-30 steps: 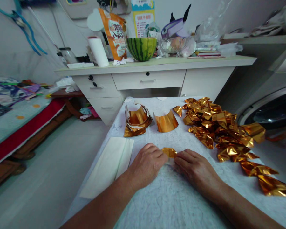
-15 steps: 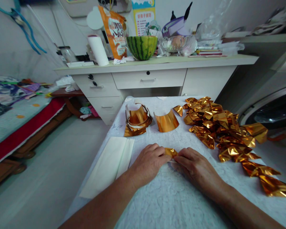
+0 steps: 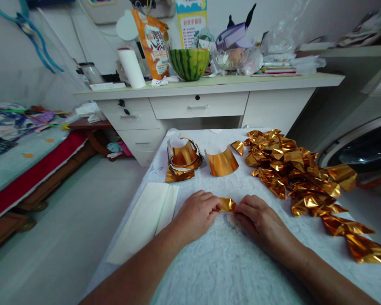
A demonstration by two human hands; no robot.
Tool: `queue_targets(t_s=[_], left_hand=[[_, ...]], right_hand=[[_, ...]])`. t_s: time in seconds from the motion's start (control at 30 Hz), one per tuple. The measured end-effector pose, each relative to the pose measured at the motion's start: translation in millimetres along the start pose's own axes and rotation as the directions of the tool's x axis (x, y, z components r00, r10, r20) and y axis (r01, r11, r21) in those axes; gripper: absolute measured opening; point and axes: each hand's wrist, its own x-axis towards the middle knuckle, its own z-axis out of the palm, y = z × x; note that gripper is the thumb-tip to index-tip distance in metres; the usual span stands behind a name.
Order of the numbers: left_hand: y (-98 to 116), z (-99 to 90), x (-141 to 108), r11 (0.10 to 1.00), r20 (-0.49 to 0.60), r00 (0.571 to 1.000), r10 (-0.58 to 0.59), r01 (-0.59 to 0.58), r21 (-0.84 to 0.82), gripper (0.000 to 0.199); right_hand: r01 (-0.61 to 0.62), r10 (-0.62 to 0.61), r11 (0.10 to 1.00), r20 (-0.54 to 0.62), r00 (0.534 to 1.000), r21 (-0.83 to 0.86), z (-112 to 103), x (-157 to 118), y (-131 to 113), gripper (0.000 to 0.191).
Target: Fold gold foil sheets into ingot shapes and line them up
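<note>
A small folded piece of gold foil paper [image 3: 227,205] lies between my hands, low over the cloth-covered table. My left hand [image 3: 200,213] pinches its left end, and my right hand [image 3: 253,215] pinches the right end; the fingertips partly hide both ends. Beyond them rests a curved gold foil sheet [image 3: 222,162]. To its left is a curled stack of gold foil sheets [image 3: 183,160] with pale backs showing. A pile of folded gold foil pieces [image 3: 292,165] spreads along the right side. White paper sheets [image 3: 142,220] lie beside my left forearm.
The table [image 3: 216,271] has a pale quilted cloth. Behind it stands a white desk [image 3: 198,106] with half a watermelon [image 3: 189,63], an orange snack bag [image 3: 152,44] and a paper roll [image 3: 131,67]. A bed [image 3: 25,163] is at left, a front-loading washing machine [image 3: 365,114] at right.
My fingers have shifted slightly apart along the gold foil paper, so more of its middle shows. Everything else on the table stays where it was.
</note>
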Motion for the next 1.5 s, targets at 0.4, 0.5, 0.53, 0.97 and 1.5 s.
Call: queue_targets(t_s=[0.4, 0.5, 0.53, 0.97, 1.5], left_hand=[[5.2, -5.0, 3.3, 0.993, 0.092, 0.990, -0.109, 0.106, 0.043, 0.013], [5.2, -6.3, 2.9, 0.991, 0.085, 0.987, -0.133, 0.130, 0.042, 0.012], [4.6, -6.4, 2.7, 0.989, 0.078, 0.986, -0.146, 0.143, 0.039, 0.012], [7.3, -3.0, 1.1, 0.974, 0.059, 0.984, -0.170, 0.159, 0.161, 0.017], [9.1, 1.4, 1.3, 0.917, -0.018, 0.960, -0.281, 0.274, 0.290, 0.025]], right_hand=[[-0.198, 0.199, 0.979, 0.031, 0.980, -0.042, 1.7, 7.7, -3.8, 0.021], [-0.218, 0.219, 0.975, 0.022, 0.976, -0.041, 0.6, 8.3, -5.2, 0.020], [-0.226, 0.226, 0.974, 0.018, 0.974, -0.033, 0.5, 8.1, -4.9, 0.020], [-0.276, 0.284, 0.942, 0.016, 0.959, -0.189, 3.6, 13.6, -10.0, 0.024], [-0.306, 0.312, 0.920, -0.017, 0.950, -0.245, 6.2, 12.3, -10.8, 0.022]])
